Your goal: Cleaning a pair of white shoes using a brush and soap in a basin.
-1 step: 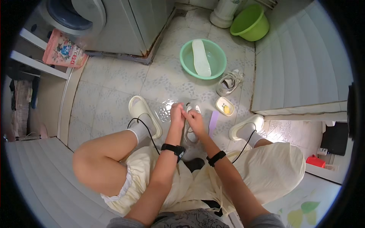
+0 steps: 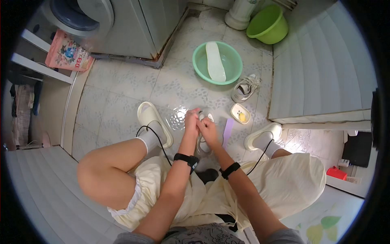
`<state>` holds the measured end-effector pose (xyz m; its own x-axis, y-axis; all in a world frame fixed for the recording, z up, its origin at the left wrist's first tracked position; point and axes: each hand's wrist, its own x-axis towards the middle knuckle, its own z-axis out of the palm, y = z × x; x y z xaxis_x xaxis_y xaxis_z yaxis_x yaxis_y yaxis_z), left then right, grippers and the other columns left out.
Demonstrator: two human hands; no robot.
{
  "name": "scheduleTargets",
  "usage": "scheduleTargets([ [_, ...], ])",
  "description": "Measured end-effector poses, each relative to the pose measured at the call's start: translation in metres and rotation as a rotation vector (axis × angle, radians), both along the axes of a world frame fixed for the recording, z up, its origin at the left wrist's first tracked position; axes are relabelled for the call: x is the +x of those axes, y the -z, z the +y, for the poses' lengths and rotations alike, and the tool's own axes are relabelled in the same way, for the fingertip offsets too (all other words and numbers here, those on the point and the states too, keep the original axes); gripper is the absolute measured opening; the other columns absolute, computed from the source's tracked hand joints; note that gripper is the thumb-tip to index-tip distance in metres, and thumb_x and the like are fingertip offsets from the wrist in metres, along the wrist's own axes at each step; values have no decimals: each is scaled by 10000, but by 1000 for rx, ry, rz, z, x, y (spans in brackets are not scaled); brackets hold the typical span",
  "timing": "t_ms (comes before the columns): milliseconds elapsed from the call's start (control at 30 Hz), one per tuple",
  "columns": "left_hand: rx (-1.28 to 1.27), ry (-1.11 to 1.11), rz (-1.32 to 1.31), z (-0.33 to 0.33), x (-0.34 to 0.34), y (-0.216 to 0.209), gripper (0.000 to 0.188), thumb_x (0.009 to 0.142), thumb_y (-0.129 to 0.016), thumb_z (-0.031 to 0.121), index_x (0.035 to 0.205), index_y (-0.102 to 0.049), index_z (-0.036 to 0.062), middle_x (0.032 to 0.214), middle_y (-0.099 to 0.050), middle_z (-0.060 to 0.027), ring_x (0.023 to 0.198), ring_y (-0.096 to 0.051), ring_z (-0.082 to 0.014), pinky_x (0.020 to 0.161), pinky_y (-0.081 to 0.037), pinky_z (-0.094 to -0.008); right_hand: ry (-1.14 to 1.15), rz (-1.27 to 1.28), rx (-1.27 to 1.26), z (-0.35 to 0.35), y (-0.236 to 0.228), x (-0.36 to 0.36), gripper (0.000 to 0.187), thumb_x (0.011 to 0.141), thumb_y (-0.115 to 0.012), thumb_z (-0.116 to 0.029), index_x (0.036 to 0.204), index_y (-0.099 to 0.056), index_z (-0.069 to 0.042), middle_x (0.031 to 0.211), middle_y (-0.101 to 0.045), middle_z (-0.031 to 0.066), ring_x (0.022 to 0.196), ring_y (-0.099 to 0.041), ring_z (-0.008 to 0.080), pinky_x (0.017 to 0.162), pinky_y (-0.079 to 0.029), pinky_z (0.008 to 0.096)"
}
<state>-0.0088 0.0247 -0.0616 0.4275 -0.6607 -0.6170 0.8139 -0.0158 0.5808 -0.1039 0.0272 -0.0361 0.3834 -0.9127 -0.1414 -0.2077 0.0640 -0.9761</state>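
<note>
Between my feet stands a pale shoe (image 2: pixel 204 148), partly covered by my hands and wrists. My left hand (image 2: pixel 191 121) is closed over its left side, and my right hand (image 2: pixel 208 131) is closed against it, the two touching. Whatever the fingers hold is hidden from above. A small dark bit shows just beyond the fingertips. To the right of the shoe lies a flat lilac strip (image 2: pixel 228 132). Beyond it sits a cream soap dish (image 2: pixel 235 110) with a yellow piece (image 2: pixel 242 116) inside.
A second laced shoe (image 2: pixel 245 89) stands behind the soap dish. A green basin (image 2: pixel 196 65) holds a white insole (image 2: pixel 215 63). Farther back are a lime bucket (image 2: pixel 268 26) and a washing machine (image 2: pixel 126 28). A pink bag (image 2: pixel 69 53) stands left. Wet tile glistens near my left slipper (image 2: pixel 146 112).
My hands have shifted slightly; the left fingers now extend a little more past the right hand. The shoes, basin and dish keep their places.
</note>
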Motion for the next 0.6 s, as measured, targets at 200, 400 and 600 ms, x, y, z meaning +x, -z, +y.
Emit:
scheduleTargets([
  [200,-120,139,24,4,-26,-15,294,798,-403,-65,1076,-476,-3,1177,-508,-128,1014,-503,-169,867,-410,-275,336,169,-43,-8,28,21,173,865,-484,-128,851,-520,41,940,-505,186,837,-498,226,701,-409,337],
  [400,-284,259,-163,-6,-38,-20,435,913,-353,149,1337,-337,50,1364,-344,-109,1225,-357,-202,1000,-290,-297,158,-375,561,-35,2,11,560,945,-338,-314,1369,-150,1,1357,-328,170,1256,-300,274,1048,-214,342],
  [600,237,423,-1350,33,98,91,479,926,-263,403,1290,-409,128,1337,-401,-104,1206,-387,-240,988,-317,-332,-147,-584,620,17,-65,117,707,914,-303,-515,1369,-204,16,1438,-187,122,1338,-109,223,1075,-115,312],
])
